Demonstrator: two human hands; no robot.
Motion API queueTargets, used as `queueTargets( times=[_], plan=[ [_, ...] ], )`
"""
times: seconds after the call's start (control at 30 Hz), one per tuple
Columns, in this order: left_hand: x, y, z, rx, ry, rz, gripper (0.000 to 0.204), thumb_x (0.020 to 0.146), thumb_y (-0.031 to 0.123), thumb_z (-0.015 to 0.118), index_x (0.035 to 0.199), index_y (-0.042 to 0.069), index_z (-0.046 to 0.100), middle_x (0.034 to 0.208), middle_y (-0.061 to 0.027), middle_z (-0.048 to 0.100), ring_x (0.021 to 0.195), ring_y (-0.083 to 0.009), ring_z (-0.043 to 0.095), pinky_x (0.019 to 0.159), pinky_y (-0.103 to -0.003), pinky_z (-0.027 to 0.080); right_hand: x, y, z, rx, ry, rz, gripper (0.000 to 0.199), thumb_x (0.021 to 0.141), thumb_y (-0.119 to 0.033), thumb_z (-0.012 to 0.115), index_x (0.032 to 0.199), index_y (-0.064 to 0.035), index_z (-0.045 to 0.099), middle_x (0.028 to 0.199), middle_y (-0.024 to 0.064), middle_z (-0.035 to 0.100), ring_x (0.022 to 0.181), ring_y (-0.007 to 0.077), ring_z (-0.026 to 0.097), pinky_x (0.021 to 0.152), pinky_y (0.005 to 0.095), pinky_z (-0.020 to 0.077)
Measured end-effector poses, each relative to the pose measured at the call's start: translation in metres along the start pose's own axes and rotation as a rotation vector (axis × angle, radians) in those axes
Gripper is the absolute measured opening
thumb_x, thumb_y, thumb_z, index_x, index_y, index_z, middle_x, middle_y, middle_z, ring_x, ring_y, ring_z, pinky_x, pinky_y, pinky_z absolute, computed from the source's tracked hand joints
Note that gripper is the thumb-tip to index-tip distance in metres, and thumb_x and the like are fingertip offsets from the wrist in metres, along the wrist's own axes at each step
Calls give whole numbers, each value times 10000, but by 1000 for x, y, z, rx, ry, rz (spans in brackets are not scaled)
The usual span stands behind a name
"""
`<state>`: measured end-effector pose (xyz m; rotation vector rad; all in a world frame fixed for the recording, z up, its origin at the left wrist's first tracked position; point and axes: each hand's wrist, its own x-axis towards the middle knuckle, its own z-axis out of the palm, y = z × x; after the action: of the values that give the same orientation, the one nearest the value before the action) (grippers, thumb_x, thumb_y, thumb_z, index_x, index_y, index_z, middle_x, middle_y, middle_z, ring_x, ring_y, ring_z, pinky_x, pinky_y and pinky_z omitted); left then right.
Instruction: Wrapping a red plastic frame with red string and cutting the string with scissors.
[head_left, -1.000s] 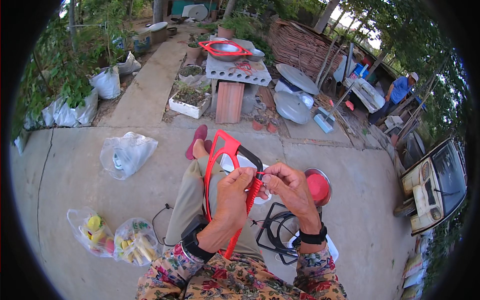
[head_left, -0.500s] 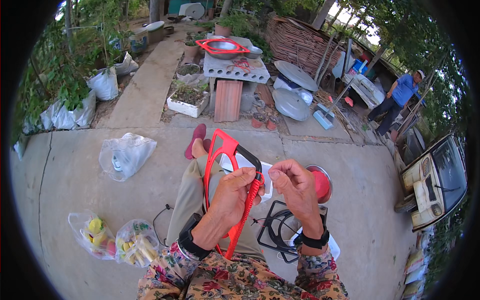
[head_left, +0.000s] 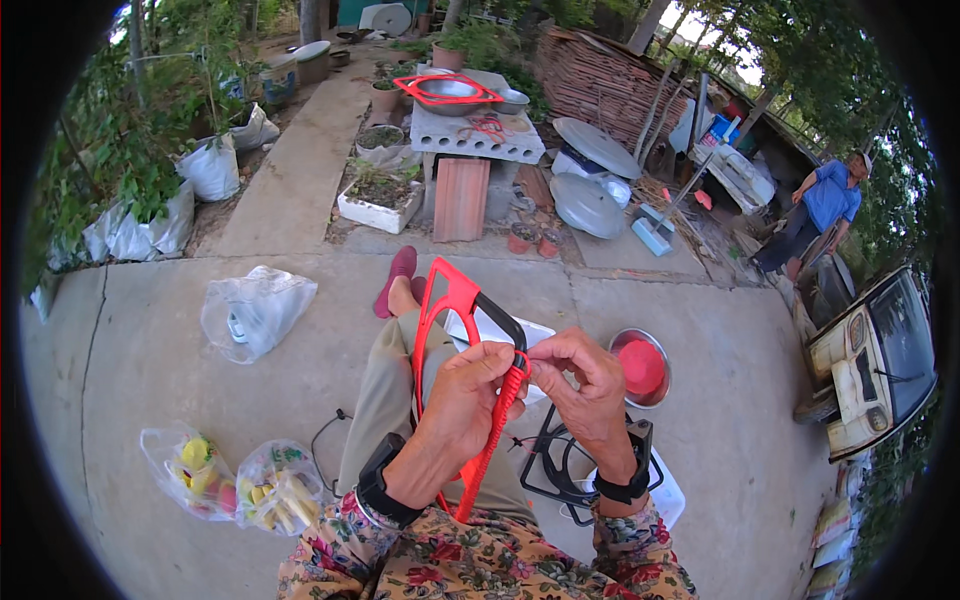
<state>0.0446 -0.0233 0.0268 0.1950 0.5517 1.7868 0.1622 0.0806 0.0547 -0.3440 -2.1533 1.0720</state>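
Observation:
A red frame (head_left: pixel 458 292) with a bare black tube section (head_left: pixel 500 318) stands upright in my lap. Red cord (head_left: pixel 492 432) is wound in tight coils along the side nearest my right hand. My left hand (head_left: pixel 450 405) is closed around that side, thumb and finger pressed at the upper end of the coils. Beside it, my right hand (head_left: pixel 585 385) pinches the red cord where the coils meet the black section. The cord's loose end is too thin to follow.
A white tray (head_left: pixel 530 328) lies behind my hands, beside a metal bowl (head_left: pixel 672 395) holding something red. A black frame with cable (head_left: pixel 545 480) lies at right. Plastic bags (head_left: pixel 258 310) sit on the left. Ahead, another red frame (head_left: pixel 400 84) rests over a basin. A person (head_left: pixel 830 195) stands far right.
My right hand has moved left and now meets the coils beside my left hand. The person at far right has shifted right and turned. The view has shifted slightly.

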Motion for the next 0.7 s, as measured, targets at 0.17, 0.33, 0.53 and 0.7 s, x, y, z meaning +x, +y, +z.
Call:
queueTargets(
  times=[0.17, 0.33, 0.53, 0.7],
  plan=[
    [1, -1, 0, -9, 12, 4, 163, 904, 186, 593, 938, 27, 588, 789, -58, 612, 667, -173, 579, 495, -294, 423, 4, -6, 4, -32, 34, -19, 149, 779, 33, 680, 915, 6, 625, 809, 58, 604, 660, 100, 588, 564, 230, 465],
    [0, 1, -1, -15, 15, -1, 155, 902, 181, 592, 927, 28, 592, 797, -60, 619, 657, -177, 573, 493, -298, 420, 4, -3, 6, -22, 57, -24, 138, 777, 38, 676, 902, 12, 622, 805, 62, 603, 663, 104, 594, 557, 229, 466],
    [-2, 5, 2, 22, 30, 6, 144, 903, 177, 588, 918, 34, 590, 797, -61, 616, 663, -179, 569, 495, -300, 415, 7, 0, 7, 33, 55, -105, 128, 782, 40, 667, 896, 16, 611, 791, 62, 592, 655, 105, 595, 548, 240, 467],
    [-4, 6, 0, 18, 36, -2, 145, 912, 188, 573, 923, 44, 578, 796, -58, 605, 666, -178, 566, 500, -294, 412, 7, 1, 10, 61, 15, -18, 102, 793, 44, 640, 874, 19, 583, 777, 56, 583, 679, 107, 601, 598, 245, 495]
  ],
)
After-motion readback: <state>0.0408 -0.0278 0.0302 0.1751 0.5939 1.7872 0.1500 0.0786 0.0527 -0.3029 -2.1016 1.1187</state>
